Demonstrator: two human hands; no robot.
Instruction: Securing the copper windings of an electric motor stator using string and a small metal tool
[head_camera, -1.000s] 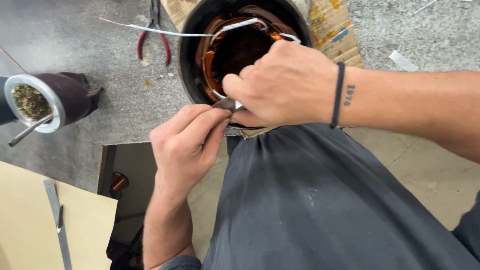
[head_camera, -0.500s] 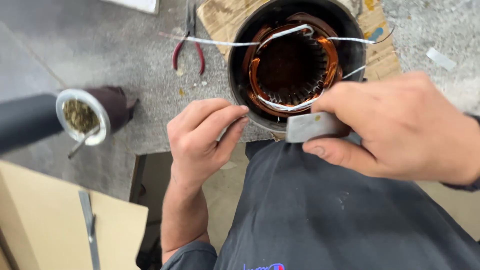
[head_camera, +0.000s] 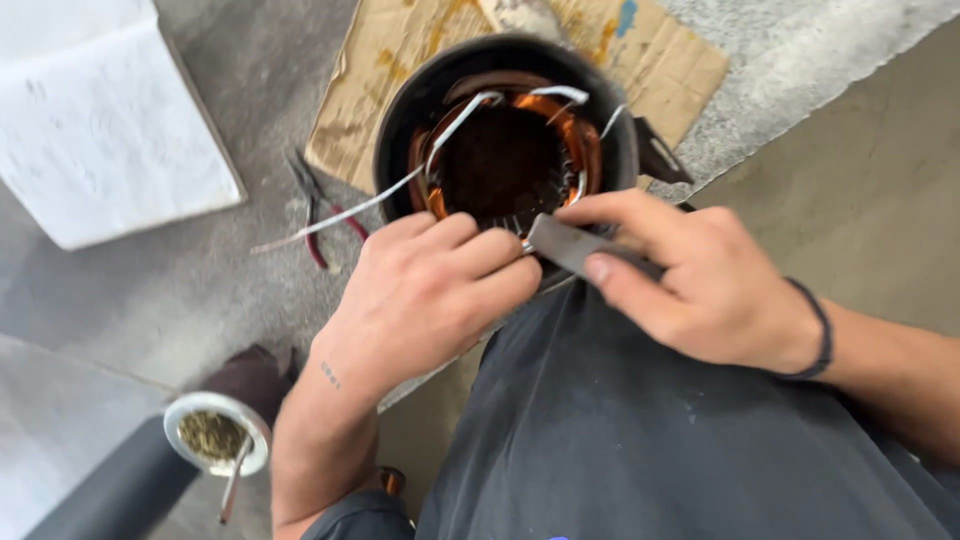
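On the bench, the motor housing (head_camera: 505, 150) stands open end up so its copper coils can be reached: left hand (head_camera: 425, 295) fingers curl together at its near rim, right hand (head_camera: 700, 285) fingers clamp a flat grey tool (head_camera: 580, 250) angled in.

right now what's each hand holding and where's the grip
Right hand pinches a flat grey tool along its rear half. Left hand curls at the tool's tip by the motor stator; what it holds is hidden.
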